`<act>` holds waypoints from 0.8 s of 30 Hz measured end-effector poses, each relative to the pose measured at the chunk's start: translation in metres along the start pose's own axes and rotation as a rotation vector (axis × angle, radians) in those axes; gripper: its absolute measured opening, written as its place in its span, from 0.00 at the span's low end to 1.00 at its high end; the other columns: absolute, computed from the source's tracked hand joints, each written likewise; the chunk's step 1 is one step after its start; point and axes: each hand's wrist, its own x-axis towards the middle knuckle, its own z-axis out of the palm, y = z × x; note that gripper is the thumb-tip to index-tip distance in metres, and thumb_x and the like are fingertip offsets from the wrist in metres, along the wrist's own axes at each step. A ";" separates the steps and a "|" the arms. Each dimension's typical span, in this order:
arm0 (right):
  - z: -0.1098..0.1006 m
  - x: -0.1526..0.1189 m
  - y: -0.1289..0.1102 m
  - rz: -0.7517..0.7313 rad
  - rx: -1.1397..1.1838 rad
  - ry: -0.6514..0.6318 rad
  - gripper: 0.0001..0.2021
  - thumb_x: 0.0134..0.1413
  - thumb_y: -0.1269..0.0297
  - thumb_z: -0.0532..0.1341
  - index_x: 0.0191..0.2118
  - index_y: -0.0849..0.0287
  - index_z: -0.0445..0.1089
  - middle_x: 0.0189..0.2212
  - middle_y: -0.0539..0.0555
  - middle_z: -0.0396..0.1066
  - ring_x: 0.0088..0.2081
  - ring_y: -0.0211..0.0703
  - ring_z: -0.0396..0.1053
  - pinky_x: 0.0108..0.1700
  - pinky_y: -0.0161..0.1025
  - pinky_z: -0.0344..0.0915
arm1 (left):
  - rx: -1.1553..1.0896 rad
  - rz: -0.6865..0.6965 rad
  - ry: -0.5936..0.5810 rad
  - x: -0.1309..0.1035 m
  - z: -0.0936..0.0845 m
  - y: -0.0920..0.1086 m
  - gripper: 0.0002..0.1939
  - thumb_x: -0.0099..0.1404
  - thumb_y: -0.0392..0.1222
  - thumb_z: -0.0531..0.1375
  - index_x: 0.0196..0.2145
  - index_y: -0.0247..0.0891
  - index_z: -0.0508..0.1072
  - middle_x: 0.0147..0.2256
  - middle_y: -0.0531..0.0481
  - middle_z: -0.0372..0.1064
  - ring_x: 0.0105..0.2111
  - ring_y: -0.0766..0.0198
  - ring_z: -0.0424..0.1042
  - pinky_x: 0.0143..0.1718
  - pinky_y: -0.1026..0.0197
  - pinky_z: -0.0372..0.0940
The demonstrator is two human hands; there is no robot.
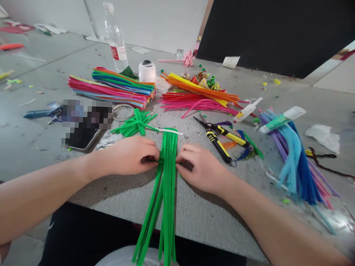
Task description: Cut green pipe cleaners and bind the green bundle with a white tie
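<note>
A bundle of long green pipe cleaners (169, 180) lies on the grey table and hangs over its front edge. My left hand (131, 155) pinches the bundle's left side, and my right hand (204, 168) has its fingertips closed at the right side, touching the green strands. Across the top end of the bundle runs a thin white strip (173, 131). Short cut green pieces (136, 123) are piled just beyond my left hand. Pliers with yellow and black handles (218, 141) rest past my right hand, beside some scissors or a second blade that I cannot make out.
Multicoloured pipe cleaner bundles (114, 92) and orange and pink ones (200, 94) lie further back. A phone (86, 130) is at the left, a plastic bottle (115, 42) behind. Blue and purple strands (301, 163), a glue tube (282, 119) and a small white bottle (248, 109) are at the right.
</note>
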 end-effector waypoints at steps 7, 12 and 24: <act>0.001 0.007 0.011 -0.004 -0.093 0.063 0.06 0.64 0.71 0.62 0.34 0.58 0.71 0.33 0.53 0.70 0.38 0.45 0.68 0.42 0.42 0.63 | 0.042 -0.043 0.136 0.006 0.003 -0.002 0.09 0.72 0.39 0.61 0.33 0.39 0.78 0.32 0.50 0.73 0.34 0.60 0.74 0.36 0.59 0.64; 0.001 0.013 0.020 -0.016 -0.160 0.106 0.05 0.65 0.70 0.63 0.35 0.58 0.73 0.34 0.55 0.71 0.40 0.47 0.69 0.44 0.43 0.64 | 0.057 -0.095 0.171 0.014 0.005 -0.008 0.08 0.71 0.39 0.61 0.34 0.38 0.79 0.33 0.48 0.75 0.37 0.57 0.75 0.40 0.56 0.66; 0.000 0.026 0.030 0.048 -0.241 0.105 0.06 0.68 0.68 0.62 0.37 0.58 0.73 0.35 0.55 0.71 0.42 0.48 0.68 0.46 0.44 0.63 | 0.131 -0.176 0.226 0.026 0.003 -0.020 0.10 0.71 0.41 0.61 0.37 0.37 0.82 0.35 0.46 0.77 0.40 0.56 0.76 0.44 0.55 0.67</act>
